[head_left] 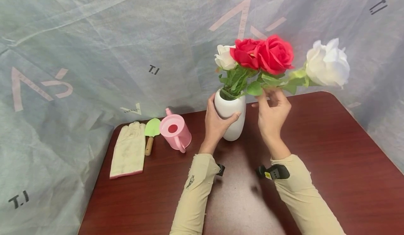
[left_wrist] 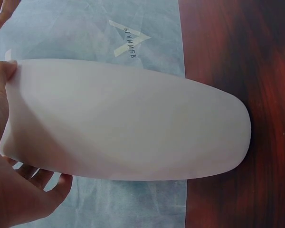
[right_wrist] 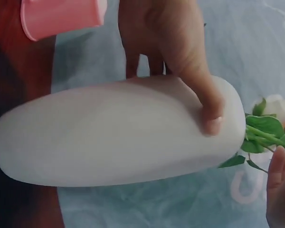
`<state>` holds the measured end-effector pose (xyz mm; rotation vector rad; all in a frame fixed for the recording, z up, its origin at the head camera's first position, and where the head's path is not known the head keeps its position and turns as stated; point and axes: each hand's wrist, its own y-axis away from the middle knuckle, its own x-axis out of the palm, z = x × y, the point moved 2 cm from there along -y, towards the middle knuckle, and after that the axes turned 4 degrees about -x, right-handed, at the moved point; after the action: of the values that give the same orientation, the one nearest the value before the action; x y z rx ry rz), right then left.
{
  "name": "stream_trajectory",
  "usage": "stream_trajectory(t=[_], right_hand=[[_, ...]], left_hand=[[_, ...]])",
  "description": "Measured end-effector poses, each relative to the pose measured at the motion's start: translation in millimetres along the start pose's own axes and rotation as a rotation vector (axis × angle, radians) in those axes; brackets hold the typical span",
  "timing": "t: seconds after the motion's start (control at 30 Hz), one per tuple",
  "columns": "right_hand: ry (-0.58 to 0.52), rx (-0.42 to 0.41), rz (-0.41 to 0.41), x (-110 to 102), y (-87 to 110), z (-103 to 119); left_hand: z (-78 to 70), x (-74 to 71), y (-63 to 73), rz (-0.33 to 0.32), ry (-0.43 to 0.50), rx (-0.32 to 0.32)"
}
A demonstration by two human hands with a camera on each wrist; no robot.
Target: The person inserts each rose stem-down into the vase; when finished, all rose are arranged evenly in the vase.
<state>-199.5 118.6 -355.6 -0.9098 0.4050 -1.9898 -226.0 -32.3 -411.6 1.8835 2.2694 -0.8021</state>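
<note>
A white vase (head_left: 231,122) stands upright on the table, holding a white rose (head_left: 225,57) and red roses (head_left: 275,54). My left hand (head_left: 217,119) grips the vase near its top, the thumb across the front, as the left wrist view also shows on the vase (left_wrist: 128,118). At the right, a larger white rose (head_left: 328,63) leans far out sideways. Under its leaves, my right hand (head_left: 274,114) pinches its stem, with the fingertips partly hidden by foliage. In the right wrist view, green stems (right_wrist: 263,134) run out of the vase mouth beside my right hand (right_wrist: 282,190).
Left of the vase stand a pink watering can (head_left: 175,131), a small trowel (head_left: 150,133) with a green blade and wooden handle, and pale work gloves (head_left: 128,150). They share the dark red table (head_left: 142,200). Grey printed sheeting (head_left: 126,45) hangs behind it.
</note>
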Motion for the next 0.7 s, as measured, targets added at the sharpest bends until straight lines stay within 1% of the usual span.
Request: stream_trajectory(t=[0.07, 0.17, 0.23, 0.3, 0.37, 0.47, 0.53, 0.7], right_hand=[[0.082, 0.008, 0.043, 2, -0.7, -4], [0.271, 0.040, 0.125, 5, 3.2, -10], [0.377, 0.055, 0.181, 7, 7.5, -14], [0.453, 0.070, 0.204, 9, 10.4, -18], [0.476, 0.075, 0.216, 10, 11.0, -20], [0.471, 0.104, 0.231, 12, 9.4, -20], [0.444, 0.150, 0.258, 15, 7.2, -11], [0.423, 0.297, 0.341, 7, 5.5, -7]], left_hand=[[0.7, -0.6, 0.0, -0.002, 0.001, 0.004], [1.3, -1.4, 0.3, -0.007, 0.000, 0.012], [1.2, -1.7, 0.6, -0.006, -0.001, 0.013], [1.0, -1.2, 0.8, 0.004, 0.000, 0.015], [0.6, -0.6, 0.7, 0.012, -0.004, 0.016], [0.5, -0.2, 0.1, 0.010, -0.004, 0.027], [0.4, -0.3, -0.3, 0.004, -0.010, 0.031], [-0.1, 0.2, -0.8, 0.003, -0.008, 0.027]])
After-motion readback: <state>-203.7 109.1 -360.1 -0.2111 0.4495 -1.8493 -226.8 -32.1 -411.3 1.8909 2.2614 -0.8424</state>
